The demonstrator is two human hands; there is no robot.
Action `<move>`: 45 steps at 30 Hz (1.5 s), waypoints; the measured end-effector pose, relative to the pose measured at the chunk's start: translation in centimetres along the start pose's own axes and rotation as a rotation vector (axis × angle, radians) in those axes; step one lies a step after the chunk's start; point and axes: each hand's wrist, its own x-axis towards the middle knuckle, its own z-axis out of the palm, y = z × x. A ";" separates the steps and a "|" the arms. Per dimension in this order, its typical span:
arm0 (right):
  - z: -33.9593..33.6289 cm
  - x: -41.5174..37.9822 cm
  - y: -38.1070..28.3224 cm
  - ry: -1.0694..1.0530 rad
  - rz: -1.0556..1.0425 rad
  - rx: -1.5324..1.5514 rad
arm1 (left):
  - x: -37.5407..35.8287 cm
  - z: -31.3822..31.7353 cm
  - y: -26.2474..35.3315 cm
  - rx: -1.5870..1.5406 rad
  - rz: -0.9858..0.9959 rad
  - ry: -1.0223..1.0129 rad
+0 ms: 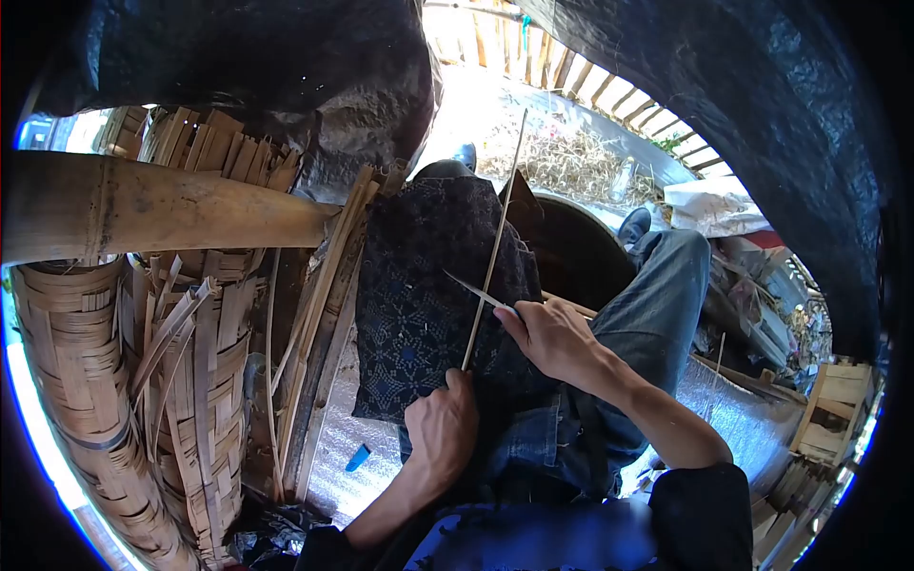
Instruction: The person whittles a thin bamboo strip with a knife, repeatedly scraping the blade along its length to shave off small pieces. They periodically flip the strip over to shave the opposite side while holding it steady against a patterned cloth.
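My left hand (441,428) grips the near end of a long thin bamboo strip (495,247) that points up and away over my lap. In my right hand (552,338) is a knife whose blade (471,288) lies across the strip, about a third of the way up it. Both hands rest above a dark patterned cloth (419,295) spread over my left thigh. My legs are in blue jeans (657,305).
A thick bamboo pole (162,205) crosses at the left. Below it stand woven bamboo baskets (86,381) and loose flat bamboo slats (319,295). Dark sheeting (743,86) hangs overhead. A wooden crate (838,400) sits at the right, dry straw (571,162) ahead.
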 end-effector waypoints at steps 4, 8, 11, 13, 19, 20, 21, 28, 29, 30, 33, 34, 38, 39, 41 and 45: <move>0.3 -0.1 0.0 -0.036 0.103 0.059 | -0.2 0.7 0.2 0.029 0.023 0.017; 1.7 0.5 0.7 0.032 0.096 0.128 | 0.1 0.3 0.2 0.008 0.002 0.005; 2.2 1.4 1.1 0.068 0.077 0.107 | -0.1 0.1 0.0 0.056 0.027 -0.022; 2.1 1.9 1.4 0.048 0.089 0.140 | -0.1 0.1 0.0 0.059 0.022 -0.011; 2.8 2.9 2.3 0.102 0.139 0.096 | -0.6 0.0 -0.1 0.041 0.022 0.002; 2.7 3.2 2.4 0.106 0.140 0.099 | -0.8 0.0 -0.1 0.034 0.027 -0.008; 2.5 3.7 2.4 0.106 0.149 0.096 | -0.8 -0.1 -0.1 0.039 0.031 -0.008; 3.4 7.0 6.8 0.175 0.214 0.116 | -2.1 0.1 -1.4 -0.040 0.037 0.034; 3.5 7.5 7.5 0.179 0.239 0.145 | -2.3 0.0 -1.8 -0.098 0.025 0.013; 3.2 7.9 7.9 0.159 0.267 0.181 | -2.4 -0.2 -2.1 -0.098 0.026 0.018; 4.9 10.9 10.8 0.534 0.225 0.120 | -2.6 -1.0 -3.5 -0.412 -0.055 -0.062; 4.3 11.6 11.5 0.540 0.269 0.176 | -2.5 -1.2 -4.0 -0.673 -0.152 -0.136; -0.6 9.9 5.5 0.397 0.162 0.309 | -0.2 -3.4 -4.1 -1.077 -0.359 -0.283; -1.0 8.8 3.6 0.350 0.051 0.308 | 0.7 -3.6 -4.3 -1.166 -0.366 -0.328; -1.8 6.5 0.3 0.067 0.003 0.338 | 2.8 -2.8 -5.3 -1.364 -0.344 -0.370; -0.8 4.9 -1.3 -0.006 -0.156 0.201 | 4.5 -2.9 -5.7 -1.949 -0.469 -0.571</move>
